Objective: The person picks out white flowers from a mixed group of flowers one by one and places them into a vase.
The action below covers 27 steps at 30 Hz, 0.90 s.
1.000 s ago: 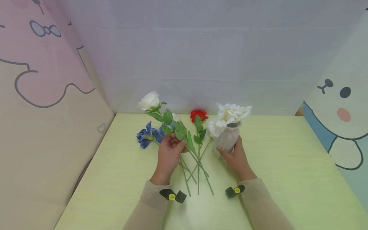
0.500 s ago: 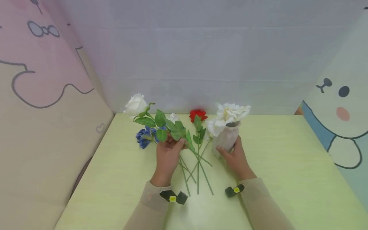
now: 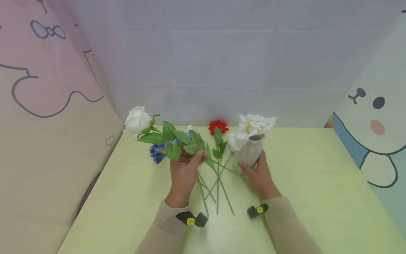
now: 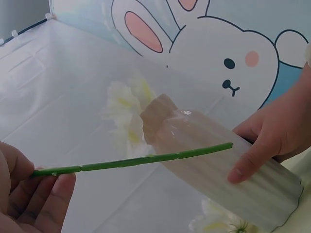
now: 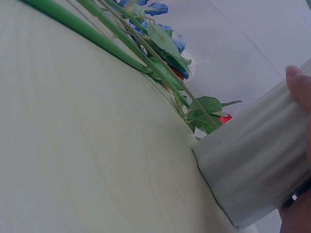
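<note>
My left hand (image 3: 184,173) pinches the green stem (image 4: 129,161) of a white rose (image 3: 138,121) between thumb and fingers. The bloom points left, and the bare stem end points right toward the vase, overlapping it in the left wrist view. My right hand (image 3: 260,173) grips the lower side of a pale ribbed vase (image 3: 248,154) standing on the table. White ruffled flowers (image 3: 256,124) sit in the vase mouth and droop over its left rim. Under and beside the left hand lie a red flower (image 3: 218,127) and blue flowers (image 3: 157,153), their stems crossing.
Another white flower (image 3: 191,128) lies behind the held rose's leaves. Loose green stems (image 3: 217,197) spread toward the front of the pale yellow table (image 3: 317,183). A plain curtain (image 3: 219,70) rises behind, with printed cartoon panels on both sides.
The white rose has swung left and slightly down in my left hand, its stem end turning right and up toward the vase. My right hand and the vase stay in place.
</note>
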Tool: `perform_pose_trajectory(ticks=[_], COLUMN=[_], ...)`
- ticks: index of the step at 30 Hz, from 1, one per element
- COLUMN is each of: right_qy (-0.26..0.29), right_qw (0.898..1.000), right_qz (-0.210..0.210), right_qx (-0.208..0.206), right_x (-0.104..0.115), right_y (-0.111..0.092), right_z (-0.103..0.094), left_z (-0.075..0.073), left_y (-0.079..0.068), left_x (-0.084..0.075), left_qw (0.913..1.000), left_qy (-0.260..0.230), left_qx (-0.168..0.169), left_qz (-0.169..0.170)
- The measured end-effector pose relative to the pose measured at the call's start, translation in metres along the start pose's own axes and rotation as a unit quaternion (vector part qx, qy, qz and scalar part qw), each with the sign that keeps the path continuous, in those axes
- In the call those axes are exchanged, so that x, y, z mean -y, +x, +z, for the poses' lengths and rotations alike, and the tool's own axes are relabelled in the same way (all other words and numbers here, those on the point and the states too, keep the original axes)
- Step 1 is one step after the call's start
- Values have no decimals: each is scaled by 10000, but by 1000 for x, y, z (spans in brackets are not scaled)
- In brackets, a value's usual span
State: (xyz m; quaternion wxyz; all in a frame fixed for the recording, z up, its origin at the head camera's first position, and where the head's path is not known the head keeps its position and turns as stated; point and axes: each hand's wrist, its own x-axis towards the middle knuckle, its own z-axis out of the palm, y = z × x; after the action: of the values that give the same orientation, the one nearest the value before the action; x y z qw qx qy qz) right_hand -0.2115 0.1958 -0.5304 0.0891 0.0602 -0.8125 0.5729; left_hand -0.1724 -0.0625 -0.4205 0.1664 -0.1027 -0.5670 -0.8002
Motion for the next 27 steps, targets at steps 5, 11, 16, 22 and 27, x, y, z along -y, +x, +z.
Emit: perform_pose_trajectory(ticks=[5,11,16,22,27], right_qy=[-26,-87,-50,-20,70], right_qw=[10000,9998,10000,9999,9999], right_qz=[-71,-178,-71,83,122], right_qx=[-30,-66,-20,86,77], right_x=[-1,0,-1,19,28], right_y=[0,0,0,-3,-6], right_z=[0,0,0,-1,-2], left_z=[3,10,19,25,25], left_y=[2,2,3,6,8], left_x=[-2,-7,-9,-9,-8], left_qw=[9993,9993,9981,9976,9985], left_qy=[-185,-330,-594,-502,-271], left_qx=[57,96,137,211,63], left_qz=[322,110,90,419,477])
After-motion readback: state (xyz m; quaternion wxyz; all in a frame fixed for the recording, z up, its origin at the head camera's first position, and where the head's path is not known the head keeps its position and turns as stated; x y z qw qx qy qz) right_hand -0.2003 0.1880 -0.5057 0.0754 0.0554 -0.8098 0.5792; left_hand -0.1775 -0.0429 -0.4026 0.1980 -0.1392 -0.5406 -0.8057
